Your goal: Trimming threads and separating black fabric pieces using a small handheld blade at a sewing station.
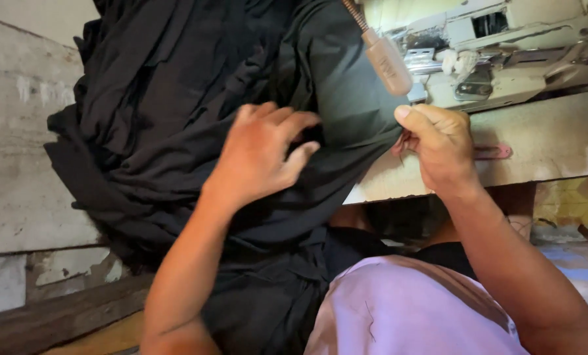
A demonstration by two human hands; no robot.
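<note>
The large heap of black woven fabric (175, 118) is draped over the left end of the pale, worn worktable (550, 141) and hangs down to the person's lap. The left hand (261, 154) rests on the cloth with fingers spread and loosely curled, gripping nothing. The right hand (438, 148) is closed at the fabric's edge, thumb on top (whether it pinches the cloth or a small reddish item cannot be told). Just above it hangs a beige lamp head on a flexible metal neck (387, 62). A cream-coloured industrial sewing machine (524, 46) stands behind on the table.
</note>
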